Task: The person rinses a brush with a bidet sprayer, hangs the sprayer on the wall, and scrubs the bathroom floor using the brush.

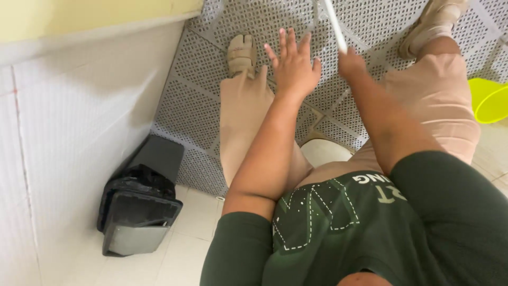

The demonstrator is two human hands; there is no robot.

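My left hand is stretched out flat above the perforated floor mat, fingers spread and holding nothing. My right hand is closed around a thin white handle that runs up and out of the top of the view; what is at its far end is hidden. Below the hands are my two legs in beige trousers, with a beige shoe under the left hand and another beige shoe at the top right.
A black pedal bin with a dark liner stands against the white tiled wall at the left. A yellow-green plastic container shows at the right edge. A white rounded object lies between my legs on pale floor tiles.
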